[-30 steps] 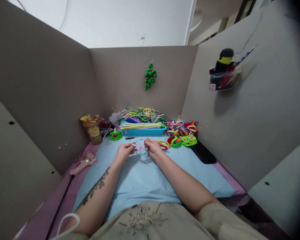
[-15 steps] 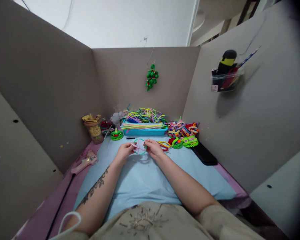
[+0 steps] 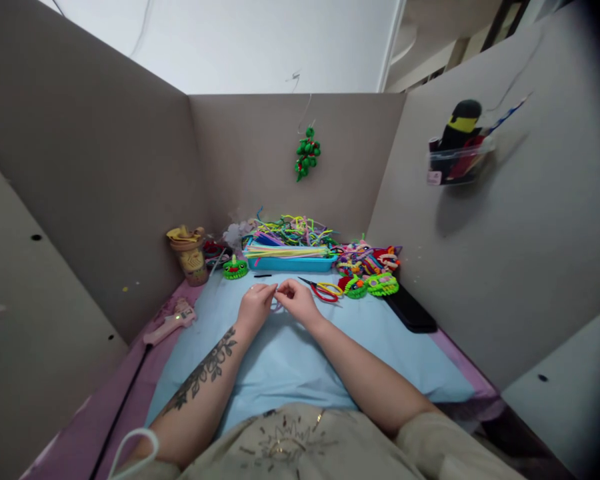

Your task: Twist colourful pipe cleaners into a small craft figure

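Observation:
Over the light blue cloth (image 3: 290, 360), my left hand (image 3: 257, 307) and my right hand (image 3: 298, 301) meet with their fingertips pinched together. Both are closed on a pipe cleaner (image 3: 277, 307), of which a curved lilac bit shows just below the fingers. Most of it is hidden by the hands, and no teal part can be made out now. Scissors (image 3: 327, 291) with red and yellow handles lie to the right of my right hand, blades partly apart. A short black stick (image 3: 263, 275) rests beyond my left hand.
A blue tray (image 3: 293, 265) of pipe cleaners stands at the back. Green figures (image 3: 383, 285) and a black phone-like slab (image 3: 411, 310) lie on the right. At left are a pink glue gun (image 3: 171, 324) with cord and a lidded cup (image 3: 193, 260). Partition walls enclose the table.
My hands have come together and turned inward; the teal and lilac pipe cleaner loop seen between them is now mostly covered. More of the scissors shows. The view has shifted slightly.

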Available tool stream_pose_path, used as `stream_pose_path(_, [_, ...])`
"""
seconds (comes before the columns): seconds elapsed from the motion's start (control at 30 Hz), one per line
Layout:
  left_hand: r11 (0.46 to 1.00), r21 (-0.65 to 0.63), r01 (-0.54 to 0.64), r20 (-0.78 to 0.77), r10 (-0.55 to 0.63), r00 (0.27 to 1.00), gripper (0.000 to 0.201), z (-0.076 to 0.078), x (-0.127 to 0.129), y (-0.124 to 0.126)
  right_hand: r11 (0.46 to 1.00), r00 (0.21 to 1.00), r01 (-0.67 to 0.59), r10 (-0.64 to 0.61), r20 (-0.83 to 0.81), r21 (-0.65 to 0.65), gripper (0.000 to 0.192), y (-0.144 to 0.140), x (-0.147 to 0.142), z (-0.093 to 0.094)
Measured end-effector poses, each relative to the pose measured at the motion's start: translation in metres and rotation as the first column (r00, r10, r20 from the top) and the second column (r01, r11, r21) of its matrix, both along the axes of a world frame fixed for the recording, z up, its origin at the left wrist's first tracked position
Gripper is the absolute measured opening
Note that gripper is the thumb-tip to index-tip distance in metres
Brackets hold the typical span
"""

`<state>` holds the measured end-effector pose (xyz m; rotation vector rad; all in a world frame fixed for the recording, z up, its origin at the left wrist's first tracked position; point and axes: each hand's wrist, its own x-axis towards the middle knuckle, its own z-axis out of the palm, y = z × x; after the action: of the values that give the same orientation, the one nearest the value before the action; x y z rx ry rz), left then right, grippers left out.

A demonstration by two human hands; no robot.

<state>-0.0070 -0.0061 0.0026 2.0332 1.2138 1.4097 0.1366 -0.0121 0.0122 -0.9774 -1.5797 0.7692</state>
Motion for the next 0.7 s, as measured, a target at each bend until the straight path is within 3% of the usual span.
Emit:
stream_pose_path(0.27, [0.983,-0.18,0.029,0.214,0.01,0.977,0.03,0.004,0.005,0.001,0.998,0.992,0.021,-0.028,-0.122,-0.064,0.012,0.008,0.0,-0.009])
stream_pose_path(0.43, [0.956,-0.282,0.081,0.358,0.026,0.933,0.033,0.01,0.009,-0.001,0.997,0.995,0.027,-0.033,-0.089,-0.066,0.011,0.004,-0.002,-0.009])
stream_pose_path(0.57, [0.942,-0.304,0.142,0.428,0.002,0.904,0.034,0.013,0.01,-0.003,0.998,0.996,-0.008,0.002,-0.089,-0.061,0.026,0.003,-0.002,-0.009])
stream_pose_path(0.7, [0.937,-0.308,0.162,0.442,-0.01,0.897,0.033,0.013,0.009,-0.002,0.999,0.998,-0.029,0.028,-0.059,-0.029,0.022,0.003,-0.001,-0.01])
